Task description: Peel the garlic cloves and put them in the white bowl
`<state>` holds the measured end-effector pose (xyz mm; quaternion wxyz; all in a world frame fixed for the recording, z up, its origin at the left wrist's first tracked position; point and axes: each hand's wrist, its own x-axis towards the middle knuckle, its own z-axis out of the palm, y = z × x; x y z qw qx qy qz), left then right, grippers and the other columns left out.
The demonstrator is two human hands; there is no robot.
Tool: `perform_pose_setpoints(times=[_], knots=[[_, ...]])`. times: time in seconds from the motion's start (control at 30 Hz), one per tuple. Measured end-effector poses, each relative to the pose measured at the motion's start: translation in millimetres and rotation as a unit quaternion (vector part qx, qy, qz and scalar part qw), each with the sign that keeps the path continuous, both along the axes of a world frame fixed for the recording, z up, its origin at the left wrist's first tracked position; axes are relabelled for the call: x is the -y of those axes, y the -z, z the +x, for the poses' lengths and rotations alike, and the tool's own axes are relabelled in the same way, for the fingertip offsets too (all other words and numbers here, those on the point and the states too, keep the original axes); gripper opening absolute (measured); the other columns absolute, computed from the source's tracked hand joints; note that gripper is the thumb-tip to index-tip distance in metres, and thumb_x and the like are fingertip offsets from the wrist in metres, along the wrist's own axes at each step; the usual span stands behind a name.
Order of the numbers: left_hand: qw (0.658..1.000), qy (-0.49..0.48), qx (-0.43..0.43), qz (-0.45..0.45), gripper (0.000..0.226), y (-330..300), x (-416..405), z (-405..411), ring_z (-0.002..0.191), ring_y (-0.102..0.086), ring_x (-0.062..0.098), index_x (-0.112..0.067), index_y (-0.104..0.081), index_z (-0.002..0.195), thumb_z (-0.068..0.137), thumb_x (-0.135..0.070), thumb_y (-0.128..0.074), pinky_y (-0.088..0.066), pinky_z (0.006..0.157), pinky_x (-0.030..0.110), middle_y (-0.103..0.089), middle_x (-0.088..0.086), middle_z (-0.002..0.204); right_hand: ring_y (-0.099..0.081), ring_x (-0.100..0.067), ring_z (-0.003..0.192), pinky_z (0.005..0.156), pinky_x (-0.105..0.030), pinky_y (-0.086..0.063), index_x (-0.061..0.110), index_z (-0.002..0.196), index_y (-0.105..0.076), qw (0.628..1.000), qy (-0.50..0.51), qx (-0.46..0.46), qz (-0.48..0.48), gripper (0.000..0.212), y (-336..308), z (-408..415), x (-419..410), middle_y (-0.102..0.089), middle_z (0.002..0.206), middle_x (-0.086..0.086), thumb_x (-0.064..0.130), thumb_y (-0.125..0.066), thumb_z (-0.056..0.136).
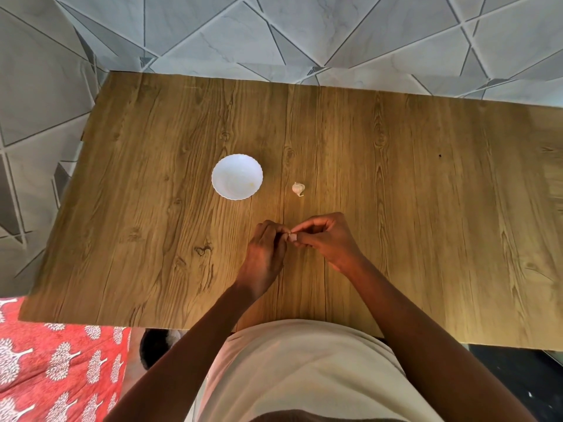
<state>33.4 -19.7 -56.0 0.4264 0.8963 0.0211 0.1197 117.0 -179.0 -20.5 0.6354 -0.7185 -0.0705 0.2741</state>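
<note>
- Wood-grain table (pixel 396 208) fills the head view, the only view given; both hands meet above its near middle.
- Left hand (pixel 266 251) has its fingers curled in, pinching 1 small pale garlic clove (pixel 292 237) from the left side.
- Right hand (pixel 327 239) pinches the same clove from the right, thumb and forefinger tips closed on it; neither hand is relaxed or empty.
- Step in hand, as I judge it: peeling this 1 clove, with the skin being picked at between the fingertips. Whether any skin has come loose is too small to tell.
- White bowl (pixel 237 176) stands on the table, far and left of the hands, well apart from them. A faint yellowish mark shows inside at its right; I cannot tell if that is a peeled clove, so I count no cloves in it for certain.
- Garlic piece (pixel 298 189), with its papery skin on, lies on the table to the right of the bowl, near it but not touching, and far of the hands.
- Next move likely calls for stripping the skin fully off, then carrying the bare clove far and left over the bowl's rim and letting it go there.
- Count: 1 bowl, 1 clove in the fingers, 1 unpeeled garlic piece on the table, 2 hands.
</note>
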Motion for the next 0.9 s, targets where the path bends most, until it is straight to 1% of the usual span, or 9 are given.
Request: perform_pose_setpoints(times=[0.07,0.1,0.2,0.33,0.43,0.53,0.67,0.83,0.9], knots=[[0.998,-0.009,-0.027,-0.062,0.009,-2,1,-2,0.086,-0.062,0.014,-0.010,-0.065,0.106,0.104,-0.006,-0.058,-0.048,0.073,0.023,-0.065,0.002,0.099,-0.076,-0.030,0.075,0.074,-0.033,-0.062,-0.002,0.097,-0.078,0.999,-0.026,0.020,-0.007,0.017,-1,3,1,-0.078,0.082,-0.013,0.000,-0.083,0.080],[0.991,-0.034,-0.063,-0.110,0.009,-3,3,-4,0.086,-0.064,0.012,-0.013,-0.066,0.107,0.104,-0.009,-0.059,-0.051,0.073,0.024,-0.069,-0.001,0.098,-0.076,-0.030,0.075,0.074,-0.033,-0.063,-0.003,0.097,-0.078,0.999,-0.037,0.026,-0.009,0.018,-1,5,1,-0.078,0.083,-0.013,0.000,-0.083,0.080],[0.949,-0.119,-0.165,-0.240,0.010,-3,2,-6,0.084,-0.066,0.007,-0.015,-0.071,0.106,0.103,-0.015,-0.062,-0.052,0.076,0.025,-0.073,-0.004,0.095,-0.075,-0.031,0.076,0.077,-0.035,-0.063,-0.003,0.097,-0.078,0.998,-0.055,0.030,-0.012,0.018,2,5,-1,-0.078,0.083,-0.013,0.000,-0.083,0.080],[0.948,-0.146,-0.159,-0.234,0.010,-2,-6,-10,0.089,-0.069,0.006,-0.011,-0.073,0.107,0.101,-0.011,-0.065,-0.054,0.080,0.020,-0.074,-0.005,0.097,-0.075,-0.029,0.077,0.076,-0.034,-0.063,0.000,0.100,-0.078,0.998,-0.047,0.016,-0.031,0.017,12,-3,-8,-0.078,0.083,-0.011,0.003,-0.081,0.083],[0.951,-0.157,-0.151,-0.221,0.010,-4,-4,-14,0.089,-0.068,0.003,-0.011,-0.072,0.108,0.101,-0.012,-0.065,-0.052,0.077,0.014,-0.073,-0.007,0.097,-0.075,-0.024,0.075,0.073,-0.031,-0.061,0.004,0.102,-0.079,0.998,-0.045,0.012,-0.047,0.018,17,-7,-14,-0.078,0.081,-0.008,0.008,-0.081,0.085],[0.957,-0.156,-0.132,-0.205,0.008,-4,-2,-16,0.089,-0.068,0.004,-0.014,-0.071,0.107,0.100,-0.012,-0.065,-0.052,0.076,0.013,-0.073,-0.007,0.097,-0.073,-0.020,0.072,0.071,-0.030,-0.061,0.007,0.098,-0.080,0.998,-0.029,0.031,-0.053,0.015,18,-10,-19,-0.077,0.080,-0.004,0.009,-0.083,0.083],[0.966,-0.143,-0.119,-0.178,0.007,-4,0,-16,0.088,-0.068,0.005,-0.016,-0.068,0.105,0.101,-0.012,-0.064,-0.049,0.074,0.012,-0.072,-0.007,0.096,-0.074,-0.022,0.074,0.072,-0.034,-0.062,0.007,0.096,-0.080,0.998,-0.015,0.047,-0.050,0.013,20,-10,-22,-0.078,0.083,-0.004,0.006,-0.082,0.083],[0.972,-0.114,-0.129,-0.157,0.007,-6,0,-14,0.089,-0.065,0.000,-0.017,-0.065,0.107,0.104,-0.014,-0.060,-0.048,0.074,0.010,-0.069,-0.011,0.097,-0.073,-0.016,0.077,0.073,-0.025,-0.058,0.001,0.094,-0.079,0.998,-0.032,0.041,-0.035,0.012,17,-6,-19,-0.077,0.086,-0.009,-0.002,-0.079,0.082],[0.963,-0.124,-0.154,-0.181,0.008,-5,0,-12,0.090,-0.065,-0.001,-0.018,-0.067,0.107,0.104,-0.016,-0.059,-0.048,0.075,0.009,-0.071,-0.011,0.097,-0.075,-0.020,0.084,0.078,-0.028,-0.060,0.000,0.095,-0.078,0.998,-0.041,0.036,-0.022,0.014,15,-4,-17,-0.078,0.088,-0.010,-0.004,-0.079,0.082]])
